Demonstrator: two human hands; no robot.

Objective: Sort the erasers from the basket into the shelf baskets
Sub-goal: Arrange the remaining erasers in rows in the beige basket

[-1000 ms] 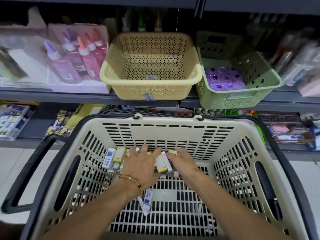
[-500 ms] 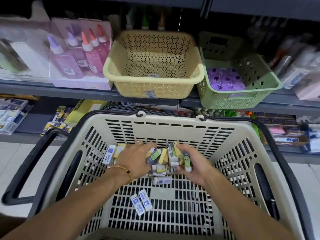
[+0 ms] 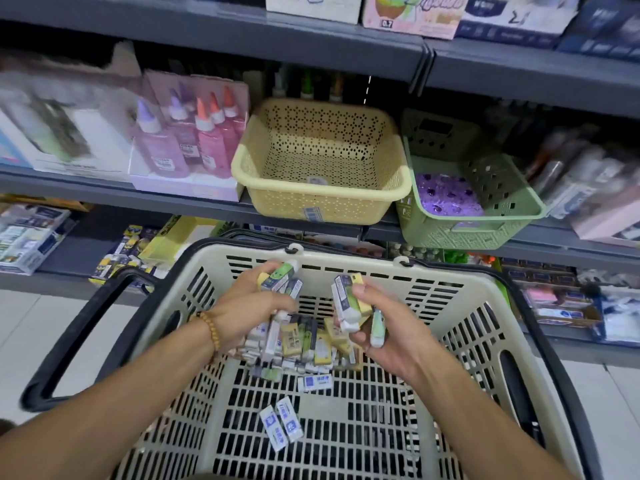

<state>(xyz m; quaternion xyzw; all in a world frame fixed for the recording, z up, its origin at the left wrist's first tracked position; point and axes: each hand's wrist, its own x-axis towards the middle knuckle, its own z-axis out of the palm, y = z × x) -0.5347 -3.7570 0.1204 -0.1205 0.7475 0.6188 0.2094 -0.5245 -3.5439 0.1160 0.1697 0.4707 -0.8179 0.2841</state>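
Blurring smears the packets on the shelves into shapes I cannot read, and the heap of erasers (image 3: pixel 304 341) in the shopping basket (image 3: pixel 485 393) is too jumbled to count. Both arms reach into that basket from the near edge, which is cut off at the bottom. Curled over the heap's left side, the left hand (image 3: pixel 249 306) grips a small bunch of erasers, a green one poking above its fingers. To the right, the right hand (image 3: pixel 384 327) is turned palm-up, thumb and fingers clamped on a stack of several, another green one against its fingertips. Three white-and-blue erasers lie loose on the basket floor. On the shelf behind sit two baskets: the yellow basket (image 3: pixel 322 202) and the green basket (image 3: pixel 512 202) holding something purple.
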